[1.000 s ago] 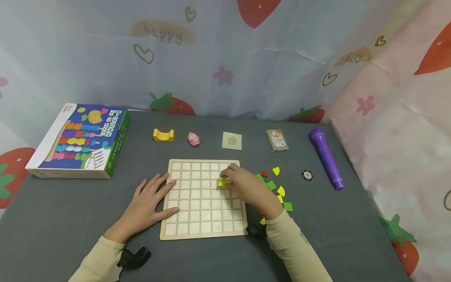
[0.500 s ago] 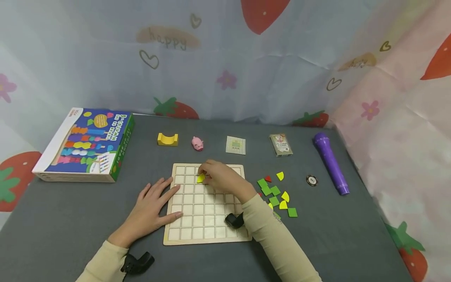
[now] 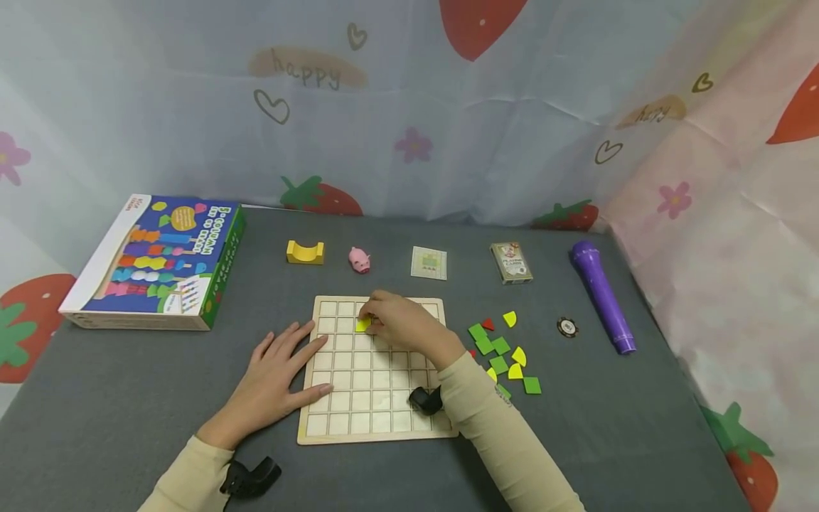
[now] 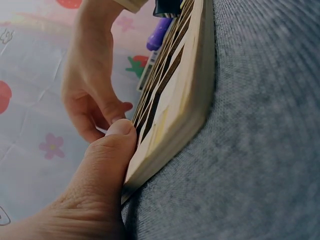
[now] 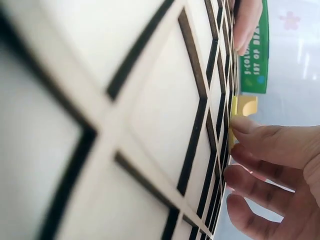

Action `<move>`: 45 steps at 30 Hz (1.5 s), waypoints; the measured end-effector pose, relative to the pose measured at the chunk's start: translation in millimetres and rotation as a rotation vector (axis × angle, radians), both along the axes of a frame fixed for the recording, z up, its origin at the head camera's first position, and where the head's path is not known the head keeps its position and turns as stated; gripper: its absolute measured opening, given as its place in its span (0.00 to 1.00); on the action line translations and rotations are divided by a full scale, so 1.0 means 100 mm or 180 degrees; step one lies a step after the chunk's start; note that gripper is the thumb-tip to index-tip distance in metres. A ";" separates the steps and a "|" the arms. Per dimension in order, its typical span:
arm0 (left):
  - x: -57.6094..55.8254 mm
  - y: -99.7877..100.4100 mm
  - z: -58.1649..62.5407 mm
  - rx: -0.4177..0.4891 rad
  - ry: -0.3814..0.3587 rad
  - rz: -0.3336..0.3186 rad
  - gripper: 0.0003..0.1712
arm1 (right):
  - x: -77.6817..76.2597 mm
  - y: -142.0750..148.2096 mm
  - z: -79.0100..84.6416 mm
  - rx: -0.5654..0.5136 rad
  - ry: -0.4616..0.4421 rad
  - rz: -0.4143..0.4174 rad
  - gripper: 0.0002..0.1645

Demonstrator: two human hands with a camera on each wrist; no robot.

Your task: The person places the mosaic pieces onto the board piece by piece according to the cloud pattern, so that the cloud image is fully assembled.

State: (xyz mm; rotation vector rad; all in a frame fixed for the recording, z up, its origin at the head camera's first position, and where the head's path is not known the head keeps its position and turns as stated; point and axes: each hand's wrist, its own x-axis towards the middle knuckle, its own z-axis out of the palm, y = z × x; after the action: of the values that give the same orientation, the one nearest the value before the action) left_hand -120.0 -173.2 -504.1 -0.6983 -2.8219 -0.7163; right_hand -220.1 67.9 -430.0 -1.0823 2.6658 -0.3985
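A wooden grid board [image 3: 355, 439] with square recessed cells lies on the grey cloth. My left hand [image 3: 271, 377] rests along its left edge with spread fingers, and in the left wrist view the thumb [image 4: 107, 155] presses on the rim. Over the upper left cells, my right hand [image 3: 406, 323] pinches a yellow quarter-circle tile [image 3: 362, 325] between thumb and fingers. The right wrist view shows the thumb [image 5: 265, 140] against that tile at the board's surface, the other fingers loosely bent. Part of the tile is hidden by the fingers.
Right of the board lie loose green square tiles [image 3: 532, 385], yellow quarter-circle tiles [image 3: 510, 318] and red tiles [image 3: 488, 324]. Behind stand a yellow block [image 3: 305, 253], pink pig [image 3: 360, 260], pattern card [image 3: 429, 263] and card box [image 3: 511, 263]. A poker chip [image 3: 566, 327], purple microphone-shaped stick [image 3: 602, 297] and game box [image 3: 153, 263] flank them.
My right hand has carried the yellow tile leftward across the board, then stayed over the upper left cells while the tile turned slightly. My left hand keeps its place on the board's edge.
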 end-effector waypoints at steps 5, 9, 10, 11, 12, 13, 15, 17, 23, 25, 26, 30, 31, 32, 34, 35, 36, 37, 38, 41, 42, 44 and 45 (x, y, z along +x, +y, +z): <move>0.00 0.00 0.01 -0.0009 -0.0008 0.0018 0.44 | 0.00 0.00 0.00 0.0076 0.0103 0.0048 0.14; 0.01 0.01 0.01 -0.0007 -0.0003 0.0023 0.44 | 0.01 0.00 0.00 0.0112 0.0102 0.0031 0.14; 0.01 0.01 0.01 -0.0005 0.0003 0.0022 0.44 | 0.01 0.00 0.00 0.0118 0.0099 0.0026 0.14; 0.01 0.02 0.01 -0.0003 0.0006 0.0021 0.44 | 0.01 0.00 0.01 0.0118 0.0087 0.0020 0.14; 0.01 0.02 0.01 0.0000 0.0011 0.0018 0.44 | 0.02 0.00 0.01 0.0123 0.0071 0.0015 0.15; 0.01 0.02 0.01 0.0000 0.0015 0.0016 0.44 | 0.02 0.01 0.01 0.0131 0.0064 0.0014 0.16; 0.01 0.02 0.01 0.0008 0.0023 0.0011 0.44 | 0.01 0.03 0.04 0.0118 0.0039 -0.0001 0.18; 0.00 0.02 0.02 0.0002 0.0022 0.0016 0.44 | 0.01 0.08 0.09 0.0081 0.0001 -0.0049 0.19; 0.00 0.01 0.02 0.0031 0.0020 0.0007 0.44 | 0.03 0.45 0.31 -0.0040 -0.0072 -0.0252 0.20; 0.00 0.00 0.02 0.0034 0.0012 0.0011 0.44 | 0.03 0.63 0.35 0.0000 -0.0077 -0.0387 0.20; 0.01 0.00 0.02 0.0034 0.0001 0.0013 0.44 | 0.04 0.72 0.36 0.0035 -0.0069 -0.0497 0.21; 0.01 0.00 0.02 0.0004 -0.0056 0.0024 0.44 | 0.07 1.10 0.37 0.0165 -0.0108 -0.1194 0.27; 0.00 0.00 0.02 0.0002 -0.0074 0.0025 0.44 | 0.07 1.20 0.35 0.0201 -0.0095 -0.1388 0.29; 0.00 0.01 0.01 -0.0002 -0.0083 0.0023 0.44 | 0.07 1.30 0.34 0.0247 -0.0092 -0.1578 0.30; 0.00 0.01 0.01 0.0006 -0.0096 0.0021 0.44 | 0.07 1.48 0.30 0.0335 -0.0085 -0.1866 0.31; 0.00 0.00 0.01 0.0006 -0.0097 0.0026 0.44 | 0.06 1.56 0.28 0.0366 -0.0099 -0.1960 0.32; 0.00 0.00 0.01 0.0014 -0.0088 0.0031 0.44 | 0.06 1.63 0.26 0.0400 -0.0126 -0.2044 0.32; 0.00 0.00 0.01 0.0012 -0.0080 0.0035 0.44 | 0.05 1.69 0.25 0.0424 -0.0165 -0.2109 0.32; 0.00 -0.01 0.01 0.0012 -0.0071 0.0037 0.44 | 0.05 1.74 0.23 0.0452 -0.0207 -0.2154 0.33; 0.00 -0.01 0.01 0.0001 -0.0066 0.0034 0.44 | 0.03 1.86 0.17 0.0538 -0.0337 -0.2231 0.32; 0.00 -0.01 0.02 0.0004 -0.0062 0.0029 0.44 | 0.02 1.88 0.15 0.0556 -0.0372 -0.2248 0.31; 0.00 0.00 0.02 0.0005 -0.0069 0.0020 0.44 | 0.02 1.91 0.12 0.0590 -0.0398 -0.2233 0.29; 0.00 0.00 0.02 0.0008 -0.0078 0.0018 0.44 | 0.01 1.92 0.11 0.0599 -0.0399 -0.2216 0.28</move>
State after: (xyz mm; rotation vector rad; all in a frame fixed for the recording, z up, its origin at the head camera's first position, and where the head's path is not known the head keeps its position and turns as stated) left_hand -120.2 -173.2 -502.5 -0.6857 -2.8433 -0.7322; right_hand -218.6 260.0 -419.0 -0.0459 2.8157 -0.3046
